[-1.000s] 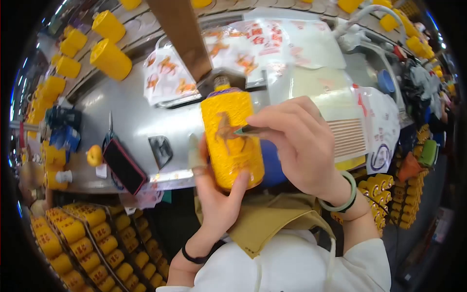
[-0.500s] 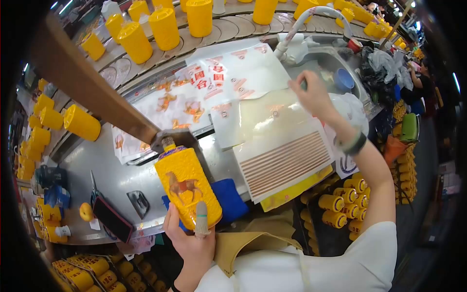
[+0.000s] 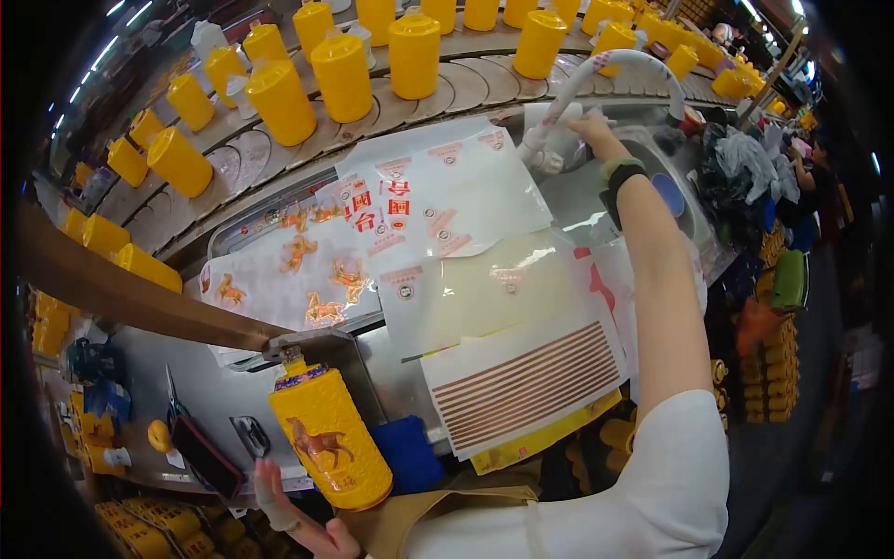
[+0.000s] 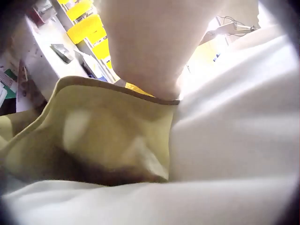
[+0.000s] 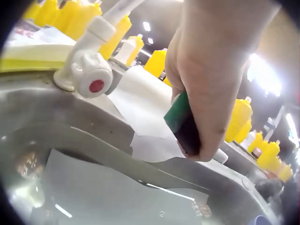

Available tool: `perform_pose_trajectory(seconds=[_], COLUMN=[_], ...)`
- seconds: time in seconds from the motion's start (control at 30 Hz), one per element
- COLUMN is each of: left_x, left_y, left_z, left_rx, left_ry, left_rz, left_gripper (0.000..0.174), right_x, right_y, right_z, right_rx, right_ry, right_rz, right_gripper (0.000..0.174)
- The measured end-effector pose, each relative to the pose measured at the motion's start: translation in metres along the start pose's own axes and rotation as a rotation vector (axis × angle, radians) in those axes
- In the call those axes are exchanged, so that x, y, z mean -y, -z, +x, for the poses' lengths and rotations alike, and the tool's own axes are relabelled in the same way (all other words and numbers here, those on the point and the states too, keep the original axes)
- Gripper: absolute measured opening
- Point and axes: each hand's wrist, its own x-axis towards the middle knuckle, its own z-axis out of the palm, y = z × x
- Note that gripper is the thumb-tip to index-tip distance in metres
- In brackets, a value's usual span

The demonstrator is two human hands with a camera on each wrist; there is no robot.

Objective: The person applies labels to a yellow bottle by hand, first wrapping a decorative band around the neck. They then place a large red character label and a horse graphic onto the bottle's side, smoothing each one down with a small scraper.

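A yellow textured bottle (image 3: 331, 443) with a raised brown horse leans on a blue cloth (image 3: 410, 455), its neck at a bracket on the end of a brown bar (image 3: 168, 298). Beside its lower left side is my left hand (image 3: 289, 517), fingers extended and thumb apart. In the left wrist view a bare forearm (image 4: 154, 42) and tan apron (image 4: 103, 131) hide the bottle. My right hand (image 3: 596, 135) reaches behind the white faucet (image 3: 549, 149) at the sink. In the right wrist view its curled fingers hold a small green and black flat piece (image 5: 183, 122), close over white paper (image 5: 145, 103).
Horse decals (image 3: 321, 309) on sheets and a brown-striped sheet (image 3: 531, 391) cover the metal table. Yellow bottles (image 3: 414, 56) stand along a curved conveyor (image 3: 391, 112) behind. A phone (image 3: 205, 456), scissors (image 3: 171, 391) and black object (image 3: 250, 436) lie left. A blue bowl (image 3: 667, 196) sits in the sink.
My right hand has moved from the bottle's front across to the far side of the sink by the faucet. The left hand has loosened from the bottle and shifted to its lower left.
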Motion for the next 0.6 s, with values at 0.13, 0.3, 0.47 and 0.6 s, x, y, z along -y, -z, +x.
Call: perform_pose_trajectory(seconds=[0.13, 0.3, 0.47, 0.6], left_x=[0.015, 0.015, 0.012, 0.004], left_y=[0.005, 0.007, 0.001, 0.000], left_z=[0.005, 0.019, 0.028, 0.029], left_rx=[-0.082, -0.103, -0.100, -0.107], left_ry=[0.089, 0.040, 0.002, -0.019], left_rz=[0.034, 0.041, 0.005, -0.004], left_gripper=[0.099, 0.091, 0.092, 0.092], right_x=[0.019, 0.094, 0.185, 0.209], right_y=[0.021, 0.130, 0.177, 0.152], right_z=[-0.044, -0.157, -0.298, -0.409], right_rx=[-0.076, -0.257, -0.066, 0.106], right_ry=[-0.014, 0.136, 0.677, 1.176], right_rz=[0.302, -0.052, -0.381, -0.793], right_gripper=[0.045, 0.046, 0.030, 0.027])
